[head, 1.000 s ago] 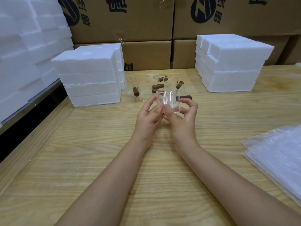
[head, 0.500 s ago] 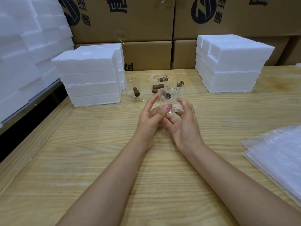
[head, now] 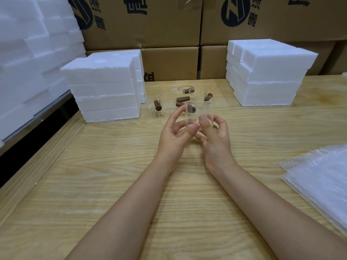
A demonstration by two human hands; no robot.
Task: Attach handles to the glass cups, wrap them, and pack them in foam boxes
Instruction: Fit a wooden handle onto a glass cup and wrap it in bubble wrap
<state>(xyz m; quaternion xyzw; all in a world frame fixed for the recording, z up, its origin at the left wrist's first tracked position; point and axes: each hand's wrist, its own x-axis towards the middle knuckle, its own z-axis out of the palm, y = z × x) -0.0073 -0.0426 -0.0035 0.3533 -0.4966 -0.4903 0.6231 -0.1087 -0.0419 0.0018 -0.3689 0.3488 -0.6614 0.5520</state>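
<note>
A clear glass cup (head: 201, 114) is held upright above the wooden table (head: 112, 175), between both hands. Its brown handle (head: 191, 109) points toward me at the cup's upper left. My left hand (head: 175, 135) pinches the cup's lower left edge with thumb and fingertips, the index finger raised beside the handle. My right hand (head: 216, 136) grips the cup's right side, thumb on the front wall and fingers curled behind. Behind them stand several more glass cups (head: 154, 99) with brown handles (head: 157, 105).
White foam boxes are stacked at the left (head: 105, 91) and at the back right (head: 266, 76), with more foam (head: 28, 53) along the far left. Cardboard cartons (head: 169, 25) line the back. Clear bubble-wrap sheets (head: 323, 175) lie at the right edge.
The cup has been turned in my hands: its handle pointed right a second ago and now faces me at the left. My right thumb has moved onto the cup's front.
</note>
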